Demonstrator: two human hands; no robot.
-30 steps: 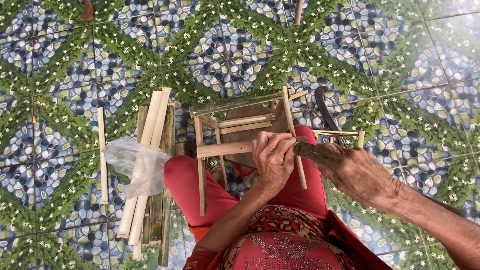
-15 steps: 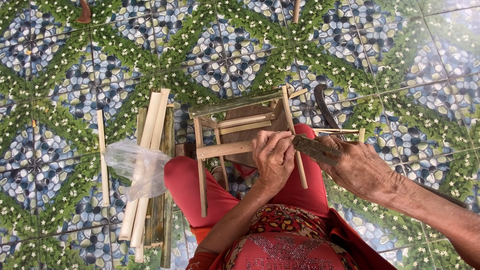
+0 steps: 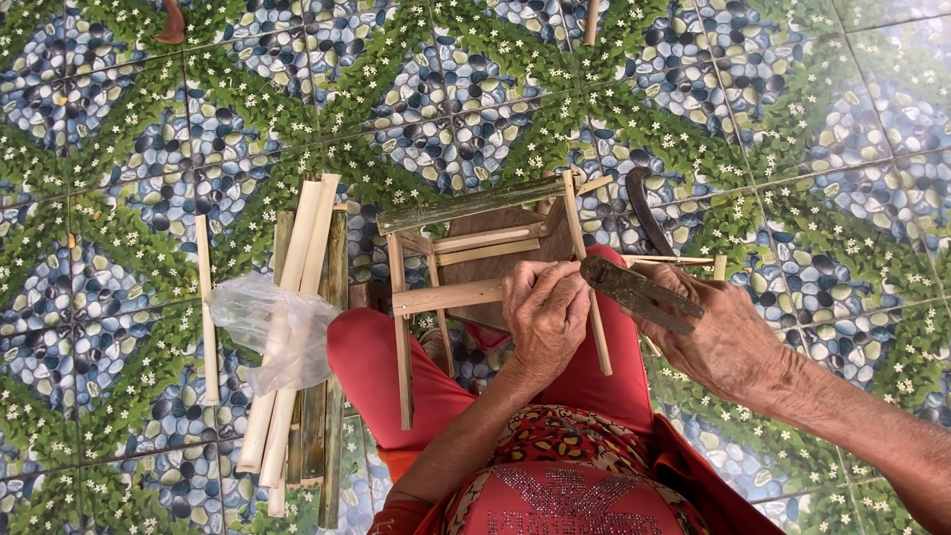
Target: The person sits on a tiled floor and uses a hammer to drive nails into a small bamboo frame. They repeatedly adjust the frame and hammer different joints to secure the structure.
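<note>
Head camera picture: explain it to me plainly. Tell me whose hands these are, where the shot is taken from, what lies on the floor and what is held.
There is no machine here. A person wears a camera on the head, so you look straight down at their own lap, in red trousers, and their two bare hands.

The left hand rests on a small frame of bamboo sticks propped over the knees, gripping one upright stick of it. The right hand holds a dark, flat tool, probably a blade, with its tip close to that same stick.

Below is a tiled floor patterned with pebbles and flowers. On it, to the left, lie a bundle of split bamboo strips, a crumpled clear plastic bag on top of them, and one loose strip apart. A curved dark object lies beyond the frame; what it is I cannot tell.
</note>
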